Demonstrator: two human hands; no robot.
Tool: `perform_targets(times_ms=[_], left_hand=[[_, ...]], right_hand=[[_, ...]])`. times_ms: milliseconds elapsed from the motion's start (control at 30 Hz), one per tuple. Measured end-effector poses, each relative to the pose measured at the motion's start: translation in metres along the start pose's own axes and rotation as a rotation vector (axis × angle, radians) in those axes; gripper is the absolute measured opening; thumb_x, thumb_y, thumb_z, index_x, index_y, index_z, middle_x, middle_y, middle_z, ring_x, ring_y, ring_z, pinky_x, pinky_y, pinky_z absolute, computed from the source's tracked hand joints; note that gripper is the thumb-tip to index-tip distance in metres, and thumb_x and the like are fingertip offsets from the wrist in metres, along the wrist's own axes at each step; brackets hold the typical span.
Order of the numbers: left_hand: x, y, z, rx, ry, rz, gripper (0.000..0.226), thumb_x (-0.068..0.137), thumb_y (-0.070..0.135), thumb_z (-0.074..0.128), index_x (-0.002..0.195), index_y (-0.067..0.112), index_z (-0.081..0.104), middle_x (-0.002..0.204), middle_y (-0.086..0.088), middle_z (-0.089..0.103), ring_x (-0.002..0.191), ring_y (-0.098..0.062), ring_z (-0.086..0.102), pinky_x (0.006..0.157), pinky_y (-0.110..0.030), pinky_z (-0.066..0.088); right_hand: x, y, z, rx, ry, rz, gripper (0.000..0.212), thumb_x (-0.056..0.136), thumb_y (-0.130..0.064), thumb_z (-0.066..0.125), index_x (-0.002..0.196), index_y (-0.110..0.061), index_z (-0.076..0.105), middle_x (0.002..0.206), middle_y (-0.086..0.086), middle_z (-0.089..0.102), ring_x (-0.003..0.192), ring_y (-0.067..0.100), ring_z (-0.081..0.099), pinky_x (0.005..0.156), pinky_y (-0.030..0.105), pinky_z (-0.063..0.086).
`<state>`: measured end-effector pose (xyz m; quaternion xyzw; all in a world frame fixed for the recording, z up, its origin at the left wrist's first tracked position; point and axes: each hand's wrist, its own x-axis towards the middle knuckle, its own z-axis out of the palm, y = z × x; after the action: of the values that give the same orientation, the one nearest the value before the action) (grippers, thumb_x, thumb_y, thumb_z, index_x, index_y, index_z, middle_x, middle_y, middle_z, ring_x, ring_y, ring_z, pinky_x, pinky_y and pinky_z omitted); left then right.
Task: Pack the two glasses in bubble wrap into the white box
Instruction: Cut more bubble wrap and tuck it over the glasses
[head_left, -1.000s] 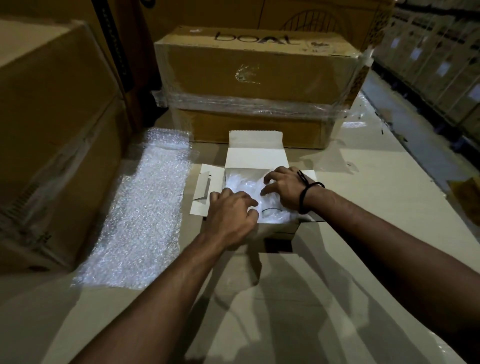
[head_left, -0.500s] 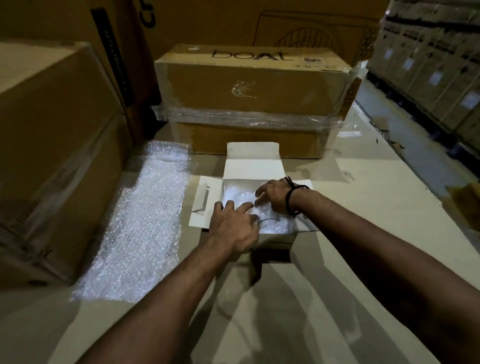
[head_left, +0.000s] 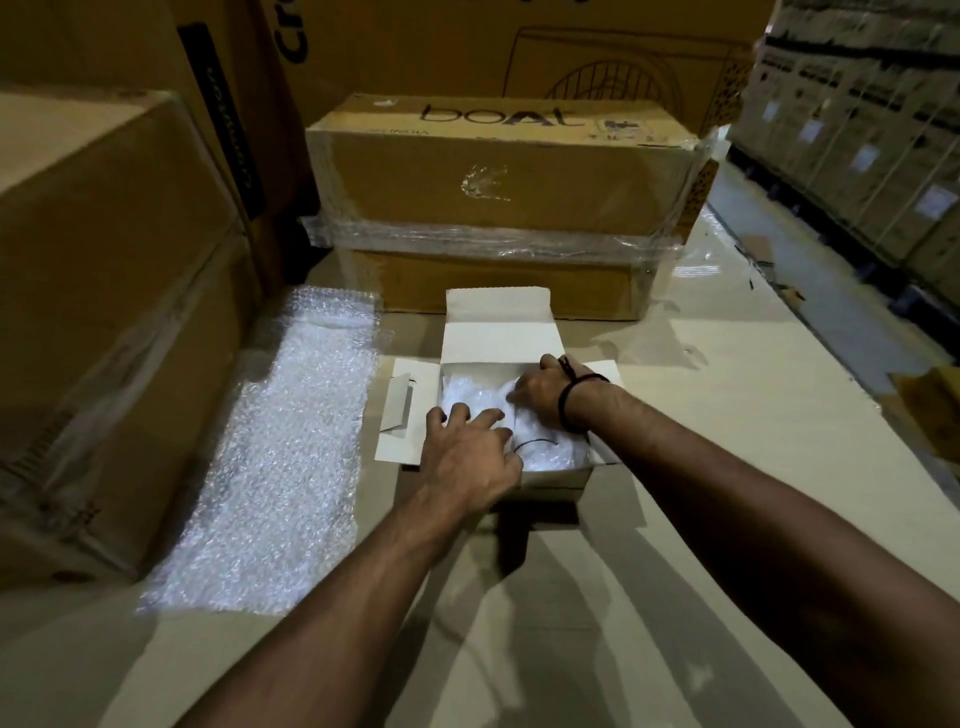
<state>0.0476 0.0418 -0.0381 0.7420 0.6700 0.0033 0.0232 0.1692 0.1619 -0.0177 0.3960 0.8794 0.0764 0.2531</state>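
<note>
The small white box (head_left: 498, 332) stands open on the cardboard surface, its lid flap up at the back and side flaps spread. Inside lie the glasses in bubble wrap (head_left: 545, 449), a white crinkled bundle with one dark glass rim showing through. My left hand (head_left: 467, 457) rests flat over the box's front left corner, fingers spread onto the wrap. My right hand (head_left: 543, 395), with a black band on the wrist, reaches in from the right and presses its curled fingers on the wrap. I cannot tell the two glasses apart under the wrap.
A long sheet of bubble wrap (head_left: 280, 457) lies left of the box. A taped brown carton marked "boAt" (head_left: 498, 171) stands right behind it. Large cartons (head_left: 104, 291) wall the left side. The surface drops off at the right to a floor aisle (head_left: 831, 291) lined with stacked boxes.
My left hand has opened from a loose fist to flat, spread fingers. My right hand has slid further into the box onto the wrap. The view has tilted up a little.
</note>
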Motion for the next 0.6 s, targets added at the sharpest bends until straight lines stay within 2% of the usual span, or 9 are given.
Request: perform_targets(times_ms=[100,200,267,300,367,433,500,600], left_hand=[[0.004,-0.001,-0.002,-0.005,-0.065,-0.007,0.045,0.092,0.052,0.035,0.128,0.037,0.058,0.156,0.010,0.030,0.133,-0.029,0.032,0.107,-0.052,0.021],[0.003,-0.003,-0.003,0.014,-0.124,0.000,0.048,0.095,0.052,0.030,0.135,0.038,0.051,0.160,0.008,0.021,0.136,-0.030,0.029,0.110,-0.053,0.018],[0.001,-0.003,-0.003,0.008,-0.114,0.006,0.049,0.096,0.052,0.028,0.137,0.036,0.051,0.159,0.006,0.023,0.136,-0.029,0.029,0.110,-0.053,0.018],[0.001,-0.003,-0.002,-0.007,-0.086,0.006,0.049,0.095,0.051,0.030,0.134,0.035,0.053,0.157,0.005,0.029,0.134,-0.028,0.032,0.109,-0.051,0.020],[-0.001,-0.002,-0.001,-0.059,0.045,-0.002,0.045,0.091,0.050,0.037,0.124,0.031,0.061,0.142,0.003,0.048,0.124,-0.023,0.041,0.102,-0.044,0.025],[-0.004,-0.003,0.001,-0.094,0.177,0.028,0.036,0.088,0.047,0.041,0.104,0.028,0.067,0.117,0.008,0.062,0.108,-0.018,0.048,0.091,-0.039,0.028],[-0.006,-0.009,0.003,-0.130,0.148,0.096,0.036,0.091,0.045,0.038,0.083,0.024,0.067,0.095,0.009,0.066,0.097,-0.017,0.047,0.085,-0.039,0.028],[-0.008,-0.019,-0.003,-0.180,-0.029,0.129,0.051,0.096,0.049,0.030,0.069,0.020,0.063,0.078,0.002,0.063,0.094,-0.018,0.045,0.089,-0.042,0.027]], right_hand=[[0.007,0.000,-0.005,0.018,-0.043,0.005,0.048,0.094,-0.021,0.042,0.137,-0.042,0.040,0.144,-0.003,0.043,0.128,0.027,0.038,0.099,0.038,0.037],[0.008,0.009,-0.015,0.295,0.018,0.075,0.052,0.089,-0.007,0.044,0.133,-0.036,0.051,0.138,0.001,0.052,0.125,0.023,0.047,0.100,0.033,0.042],[0.011,0.011,-0.017,0.376,0.088,0.104,0.049,0.087,-0.004,0.047,0.126,-0.033,0.058,0.134,0.002,0.056,0.123,0.021,0.051,0.100,0.033,0.044],[0.011,0.008,-0.017,0.372,0.068,0.096,0.048,0.088,-0.005,0.047,0.125,-0.034,0.058,0.135,0.002,0.055,0.122,0.021,0.052,0.099,0.033,0.045],[0.013,0.001,-0.011,0.333,-0.018,0.061,0.047,0.092,-0.009,0.045,0.130,-0.033,0.054,0.140,0.001,0.051,0.124,0.021,0.051,0.102,0.032,0.044],[0.014,-0.003,-0.009,0.328,-0.058,0.041,0.048,0.093,-0.008,0.043,0.136,-0.028,0.051,0.144,0.000,0.046,0.128,0.021,0.047,0.104,0.030,0.038],[0.012,-0.002,-0.013,0.330,-0.069,0.023,0.050,0.093,-0.005,0.041,0.138,-0.026,0.049,0.146,0.000,0.044,0.129,0.021,0.045,0.103,0.028,0.037],[0.007,0.004,-0.020,0.389,-0.081,0.021,0.051,0.092,-0.003,0.040,0.135,-0.028,0.053,0.142,0.000,0.048,0.124,0.022,0.050,0.098,0.027,0.040]])
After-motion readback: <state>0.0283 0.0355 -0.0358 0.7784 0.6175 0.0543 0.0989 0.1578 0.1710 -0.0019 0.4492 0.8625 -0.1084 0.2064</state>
